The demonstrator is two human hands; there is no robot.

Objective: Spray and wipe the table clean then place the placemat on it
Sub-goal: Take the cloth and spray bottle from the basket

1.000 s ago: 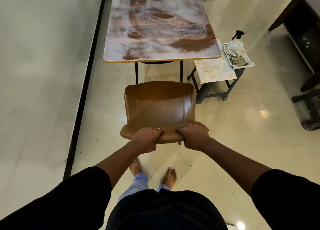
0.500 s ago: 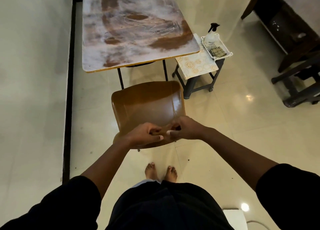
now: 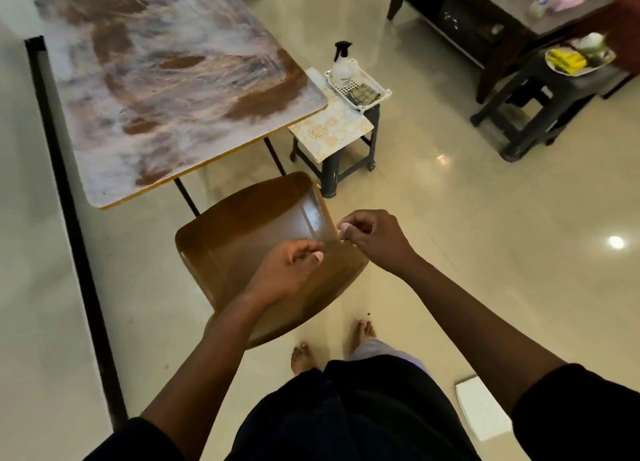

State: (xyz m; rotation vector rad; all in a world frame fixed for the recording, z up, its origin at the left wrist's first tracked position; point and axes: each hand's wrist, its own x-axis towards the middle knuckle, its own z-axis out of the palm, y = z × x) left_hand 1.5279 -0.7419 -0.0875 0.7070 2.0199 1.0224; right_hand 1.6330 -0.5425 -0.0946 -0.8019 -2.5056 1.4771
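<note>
The brown table at upper left is smeared with white powdery streaks. To its right a dark stool carries a patterned placemat and a white basket. In the basket stand a spray bottle and a folded checked cloth. My left hand hovers over the brown chair with fingers loosely curled, holding nothing. My right hand hangs by the chair's right edge, also loosely curled and empty.
The chair stands between me and the table's near edge. A dark wooden cabinet and a second stool bearing a dish of yellow items fill the upper right. A white box lies on the tiled floor by my feet.
Both hands have let go of the chair's back and lifted off it. The view has swung to the right, bringing the cabinet and second stool into sight.
</note>
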